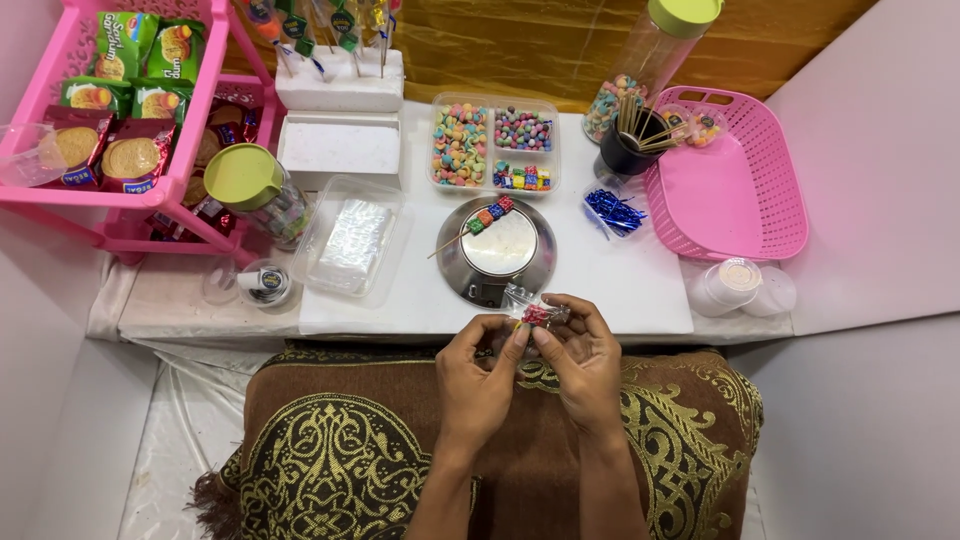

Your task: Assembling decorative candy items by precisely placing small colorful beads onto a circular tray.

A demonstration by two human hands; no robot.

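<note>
My left hand [478, 378] and my right hand [580, 362] meet over the table's near edge, both pinching a small clear plastic bag [532, 308] with red and coloured candy inside. Just beyond them sits a round steel kitchen scale [455, 272]. On its platform lies a wooden skewer [453, 241] threaded with coloured candy cubes [490, 213]. A clear three-part tray of candies [493, 146] stands behind the scale.
A pink basket [735, 195] sits at right, with stacked clear cups [738, 285] before it. A black cup of skewers [632, 148], blue twist ties [613, 211], a green-lidded jar [655, 60], a clear box of bags [350, 245], a green-lidded jug [255, 190] and a pink snack rack [110, 110] surround the work area.
</note>
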